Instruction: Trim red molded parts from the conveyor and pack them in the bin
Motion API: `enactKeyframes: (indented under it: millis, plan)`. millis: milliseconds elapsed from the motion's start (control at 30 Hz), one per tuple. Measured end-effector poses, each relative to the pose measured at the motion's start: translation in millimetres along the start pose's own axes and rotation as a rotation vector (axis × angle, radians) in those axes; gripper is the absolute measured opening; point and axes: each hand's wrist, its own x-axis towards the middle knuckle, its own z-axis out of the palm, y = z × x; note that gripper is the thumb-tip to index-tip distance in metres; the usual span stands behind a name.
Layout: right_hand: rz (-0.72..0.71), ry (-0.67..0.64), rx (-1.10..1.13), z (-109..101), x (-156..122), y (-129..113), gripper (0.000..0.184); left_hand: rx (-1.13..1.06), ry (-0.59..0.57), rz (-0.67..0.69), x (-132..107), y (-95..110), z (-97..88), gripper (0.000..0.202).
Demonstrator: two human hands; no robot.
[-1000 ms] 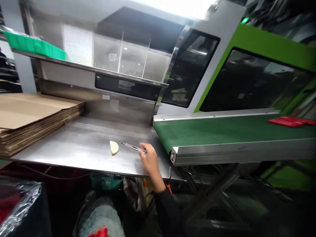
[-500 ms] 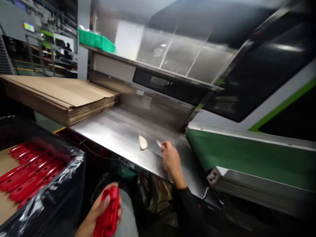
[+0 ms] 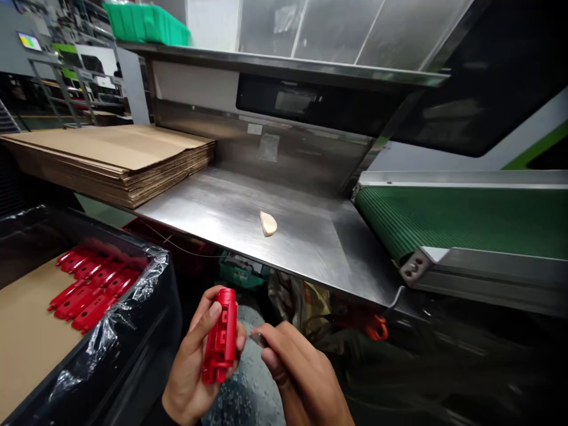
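Note:
My left hand is wrapped round a red plastic part, a ribbed half-shell with a round collar at its top end. The part is held upright and tilted slightly, its hollow side in view. Just to its right, my right hand pinches a small thin blade between thumb and forefinger. Most of the blade is hidden by the fingers; its tip points toward the red part, and I cannot tell whether they touch. A pale half-round piece lies on the metal table beyond both hands.
On the left, a box lined with black plastic holds several red parts on cardboard. Stacked cardboard sheets cover the table's left end. A green conveyor belt stands right, and a green bin sits on the shelf.
My right hand has come back from over the table, with the small blade, to beside the red part. My left hand has raised the red part slightly. The view has shifted.

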Motion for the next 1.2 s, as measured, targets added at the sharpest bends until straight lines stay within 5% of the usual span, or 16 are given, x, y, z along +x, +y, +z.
enactKeyframes:
  millis: [67,167,267,433,567,700,867,967,1067,1200]
  plan:
    - [0.051,0.041,0.009,2.6,-3.5,-2.2,0.025,0.056,0.033,0.03,-3.2,-0.9,1.5,0.025]
    - [0.342,0.187,0.183,13.8,-11.1,-4.6,0.025,0.143,0.09,0.209,-7.1,-1.3,4.6,0.033]
    - [0.58,0.163,0.468,33.5,-15.1,-5.9,0.047,0.283,0.196,0.436,-9.6,-1.4,5.7,0.046]
    - [0.549,0.245,0.857,67.0,-11.4,-9.8,0.067,0.514,0.289,0.635,-14.5,-2.9,-0.5,0.059]
    - [0.439,0.287,0.642,62.3,-6.7,-4.1,0.039,0.415,0.161,0.482,-24.8,3.3,-3.6,0.049]
    - [0.27,0.158,0.484,35.3,-4.8,5.6,0.032,0.215,-0.019,0.218,-29.7,19.4,-4.2,0.043]
    - [0.139,-0.189,0.348,8.3,14.1,5.4,0.028,0.451,-0.338,0.055,-23.4,33.2,-22.0,0.08]
    - [0.147,-0.258,0.313,3.4,27.1,5.4,0.023,0.624,-0.478,0.047,-23.4,34.0,-32.5,0.102]
    - [0.206,-0.233,0.276,0.7,25.7,4.1,0.028,0.666,-0.473,0.023,-26.3,31.9,-32.9,0.099]
    - [0.204,-0.206,0.2,-6.7,4.4,-3.1,0.055,0.732,-0.31,0.08,-28.6,29.3,-27.5,0.099]
